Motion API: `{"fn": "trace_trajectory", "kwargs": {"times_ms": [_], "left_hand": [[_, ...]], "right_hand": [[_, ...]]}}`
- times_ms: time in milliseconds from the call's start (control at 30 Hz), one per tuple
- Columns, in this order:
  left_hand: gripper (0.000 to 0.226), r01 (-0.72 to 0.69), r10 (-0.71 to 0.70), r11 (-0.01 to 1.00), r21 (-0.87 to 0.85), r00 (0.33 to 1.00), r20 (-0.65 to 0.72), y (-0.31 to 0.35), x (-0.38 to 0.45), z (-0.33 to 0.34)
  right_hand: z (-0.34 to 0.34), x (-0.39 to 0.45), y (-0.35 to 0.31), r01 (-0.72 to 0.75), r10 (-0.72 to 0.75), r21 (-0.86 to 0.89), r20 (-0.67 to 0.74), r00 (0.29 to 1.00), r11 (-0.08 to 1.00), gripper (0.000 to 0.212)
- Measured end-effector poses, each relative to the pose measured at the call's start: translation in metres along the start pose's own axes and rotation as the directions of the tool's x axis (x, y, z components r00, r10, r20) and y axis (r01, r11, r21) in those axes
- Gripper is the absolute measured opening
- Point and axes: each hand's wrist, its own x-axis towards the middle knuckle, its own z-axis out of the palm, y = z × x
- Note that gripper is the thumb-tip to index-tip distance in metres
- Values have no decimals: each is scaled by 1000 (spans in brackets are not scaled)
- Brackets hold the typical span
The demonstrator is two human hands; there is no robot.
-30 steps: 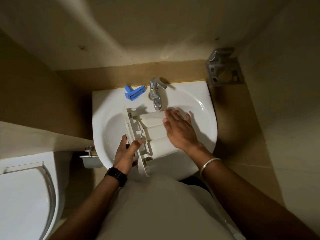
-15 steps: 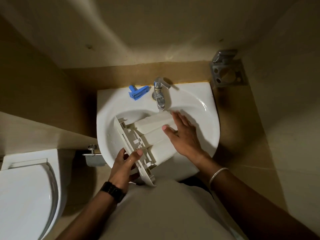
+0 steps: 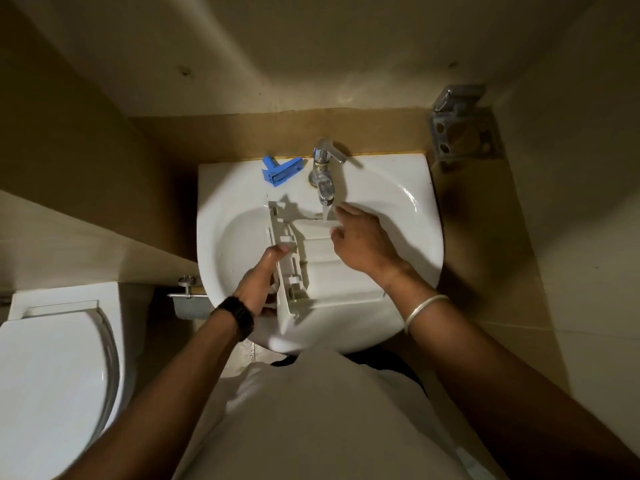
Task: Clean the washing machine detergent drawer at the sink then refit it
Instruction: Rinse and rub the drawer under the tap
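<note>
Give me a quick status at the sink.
Left hand grips drawer edge. Right hand rubs it under running tap. Blue insert on rim, nothing blocking.

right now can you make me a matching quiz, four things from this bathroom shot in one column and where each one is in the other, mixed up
Things:
1. blue plastic part
2. detergent drawer
3. toilet
4. metal holder

Places:
A. on the wall to the right of the sink
B. in the sink basin, held under the tap
C. on the sink rim, left of the tap
D. on the floor to the left of the sink

Pairs: 1-C, 2-B, 3-D, 4-A
</note>
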Motion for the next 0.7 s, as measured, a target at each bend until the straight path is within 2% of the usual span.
{"fn": "trace_trajectory", "kwargs": {"times_ms": [133, 233, 300, 367, 433, 467, 500, 533, 600, 633, 667, 700], "left_hand": [[82, 80, -80, 996, 30, 997, 19, 14, 15, 1], [78, 77, -78, 997, 26, 997, 12, 16, 18, 5], [73, 62, -62, 998, 13, 998, 6, 10, 18, 8], [76, 44, -44, 999, 4, 999, -29, 3, 19, 8], [85, -10, 11, 1000, 28, 998, -61, -1, 17, 8], [92, -40, 42, 999, 38, 997, -64, -2, 16, 9], [96, -55, 58, 997, 45, 996, -65, -5, 17, 8], [97, -68, 70, 997, 35, 995, -65, -6, 15, 8], [93, -72, 73, 997, 21, 995, -65, -10, 15, 7], [91, -65, 67, 997, 28, 996, -66, -11, 15, 7], [89, -59, 61, 998, 30, 995, -75, -12, 16, 7], [88, -53, 55, 998, 31, 995, -79, -13, 17, 7]], "right_hand": [[1, 11, -15, 144, -140, -57, 77, 987, 988, 48], [4, 3, -25, 231, -214, -90, 168, 962, 969, 54], [10, -5, -19, 268, -249, -104, 164, 954, 958, 54], [11, -5, -4, 169, -162, -55, 107, 981, 984, 49], [12, 2, 11, 1, 6, 134, -54, 998, 991, 36], [12, 6, 14, -93, 132, 278, -124, 983, 956, 30], [11, 9, 13, -179, 270, 460, -141, 952, 869, 27], [9, 13, 9, -242, 391, 659, -86, 916, 712, 26], [3, 22, -7, -283, 472, 926, 140, 870, 248, 25], [-1, 28, -14, -283, 449, 959, 244, 860, 22, 19], [-6, 33, -19, -286, 413, 946, 323, 851, -151, 15], [-9, 38, -24, -292, 370, 917, 380, 848, -272, 20]]}}
